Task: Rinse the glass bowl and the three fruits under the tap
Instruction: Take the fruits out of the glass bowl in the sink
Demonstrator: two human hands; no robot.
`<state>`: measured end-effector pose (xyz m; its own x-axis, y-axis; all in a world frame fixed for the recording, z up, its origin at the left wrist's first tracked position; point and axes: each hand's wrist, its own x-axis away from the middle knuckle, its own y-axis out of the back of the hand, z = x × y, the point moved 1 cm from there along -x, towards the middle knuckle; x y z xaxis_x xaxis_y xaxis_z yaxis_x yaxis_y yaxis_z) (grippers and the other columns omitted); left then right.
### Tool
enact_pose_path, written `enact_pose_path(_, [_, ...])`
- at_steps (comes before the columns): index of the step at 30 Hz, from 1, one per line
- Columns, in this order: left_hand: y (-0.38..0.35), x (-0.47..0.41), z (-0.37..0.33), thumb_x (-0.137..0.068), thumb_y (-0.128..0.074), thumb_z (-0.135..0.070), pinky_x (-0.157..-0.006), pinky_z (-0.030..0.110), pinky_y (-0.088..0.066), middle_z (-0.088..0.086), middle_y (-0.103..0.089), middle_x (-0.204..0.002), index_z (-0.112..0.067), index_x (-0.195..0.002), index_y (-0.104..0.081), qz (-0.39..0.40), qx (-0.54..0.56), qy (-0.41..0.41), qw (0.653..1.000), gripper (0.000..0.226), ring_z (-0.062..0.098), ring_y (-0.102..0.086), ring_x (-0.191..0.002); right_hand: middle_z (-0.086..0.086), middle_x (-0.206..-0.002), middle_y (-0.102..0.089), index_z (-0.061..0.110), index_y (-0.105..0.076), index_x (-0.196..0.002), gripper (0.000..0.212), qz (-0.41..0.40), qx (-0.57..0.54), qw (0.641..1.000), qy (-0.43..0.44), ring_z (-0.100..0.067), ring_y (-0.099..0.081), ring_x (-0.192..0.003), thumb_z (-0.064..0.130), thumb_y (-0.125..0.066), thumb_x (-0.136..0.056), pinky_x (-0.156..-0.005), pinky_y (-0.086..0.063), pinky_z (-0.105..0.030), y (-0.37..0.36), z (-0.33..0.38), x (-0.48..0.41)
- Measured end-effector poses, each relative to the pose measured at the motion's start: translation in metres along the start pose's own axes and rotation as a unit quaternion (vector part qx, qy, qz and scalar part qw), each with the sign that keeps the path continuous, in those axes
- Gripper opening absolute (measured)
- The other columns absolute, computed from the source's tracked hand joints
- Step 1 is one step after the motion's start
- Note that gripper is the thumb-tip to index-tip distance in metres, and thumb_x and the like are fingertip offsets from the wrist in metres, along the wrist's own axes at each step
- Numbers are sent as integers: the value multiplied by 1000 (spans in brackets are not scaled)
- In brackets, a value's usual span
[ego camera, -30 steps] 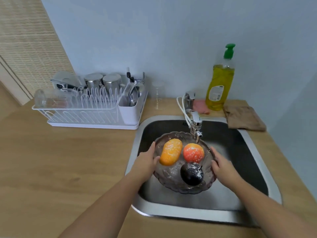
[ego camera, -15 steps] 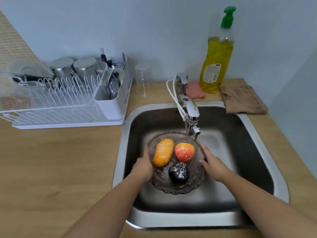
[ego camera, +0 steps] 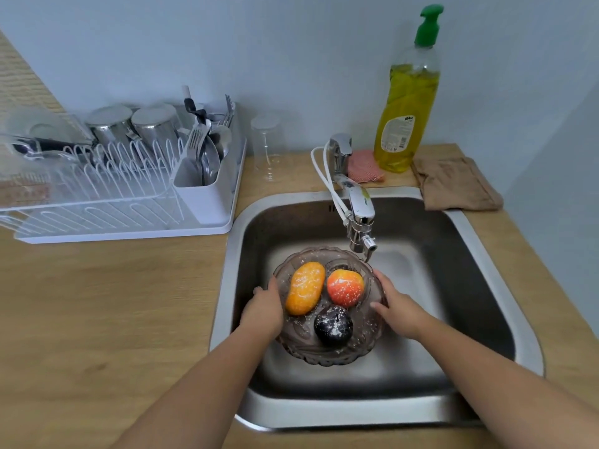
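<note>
The glass bowl [ego camera: 327, 351] is smoky grey-brown with a moulded scalloped rim. In it lie an orange-yellow fruit [ego camera: 305, 288], a red fruit blushed orange [ego camera: 345, 287] and a near-black one [ego camera: 333, 325], all flecked white. The sink [ego camera: 492, 286] is brushed steel. At the worktop's [ego camera: 97, 303] pale wood-grain back edge stand a yellow bottle with a green pump [ego camera: 407, 115], a pink sponge [ego camera: 363, 165], a tan cloth [ego camera: 455, 184] and a white rack [ego camera: 129, 202].

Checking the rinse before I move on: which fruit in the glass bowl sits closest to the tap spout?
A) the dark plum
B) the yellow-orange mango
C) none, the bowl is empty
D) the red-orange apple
D: the red-orange apple lies at the glass bowl's far right, just below the tap spout.
</note>
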<state>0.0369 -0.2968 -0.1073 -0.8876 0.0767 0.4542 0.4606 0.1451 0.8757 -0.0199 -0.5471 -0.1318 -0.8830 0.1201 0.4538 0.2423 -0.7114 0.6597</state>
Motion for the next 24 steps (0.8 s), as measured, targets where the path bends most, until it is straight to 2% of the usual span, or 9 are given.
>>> enact_pose_path(3, [11, 6, -13, -94, -46, -17, -80, 31, -46, 14, -43, -132, -11, -142, -28, -119, -106, -71, 985, 52, 27, -58, -108, -6, -131, -56, 29, -16, -149, 68, -70, 119, 990, 20, -26, -50, -120, 38, -53, -93, -98, -42, -36, 11, -2, 0])
enact_pose_path(4, [14, 7, -19, -93, -47, -22, -81, 32, -44, 11, -46, -128, -12, -137, -34, -158, -117, -112, 974, 47, 27, -55, -109, -3, -134, -53, 30, -22, -148, 65, -104, 163, 981, 32, -24, -44, -124, 42, -53, -92, -102, -38, -37, 14, -2, 1])
enact_pose_path(6, [17, 2, -32, -91, -52, -32, -90, 33, -42, 7, -46, -128, -16, -137, -36, -189, -106, -204, 955, 51, 25, -48, -115, 2, -140, -45, 34, -30, -144, 60, -136, 204, 968, 59, -21, -35, -129, 45, -54, -90, -106, -30, -36, 19, 1, 3])
enact_pose_path(9, [15, -12, -50, -85, -61, -44, -105, 36, -34, 3, -42, -137, -25, -142, -35, -143, -62, -273, 949, 66, 23, -38, -127, 4, -147, -35, 40, -35, -140, 59, -133, 209, 965, 84, -19, -25, -136, 47, -59, -87, -110, -23, -37, 20, 10, 4])
enact_pose_path(14, [7, -35, -58, -77, -69, -53, -116, 42, -17, 5, -31, -150, -34, -144, -34, -90, -98, -265, 955, 78, 27, -20, -143, 1, -156, -22, 42, -36, -141, 66, -121, 236, 961, 81, -22, -12, -144, 51, -63, -82, -114, -14, -41, 13, 14, -4])
enact_pose_path(17, [3, -40, -61, -77, -70, -52, -118, 44, -9, 6, -24, -155, -36, -143, -38, -85, -107, -271, 953, 75, 28, -7, -147, -2, -159, -14, 42, -34, -142, 67, -116, 253, 958, 62, -24, -3, -146, 53, -62, -82, -114, -9, -43, 7, 14, -9])
enact_pose_path(24, [1, -42, -67, -75, -71, -50, -118, 44, -8, 3, -26, -155, -34, -137, -47, -99, -67, -278, 953, 68, 25, -5, -148, -3, -159, -12, 37, -41, -137, 55, -142, 240, 959, 54, -25, 1, -147, 46, -60, -86, -112, -8, -45, 0, 18, -14])
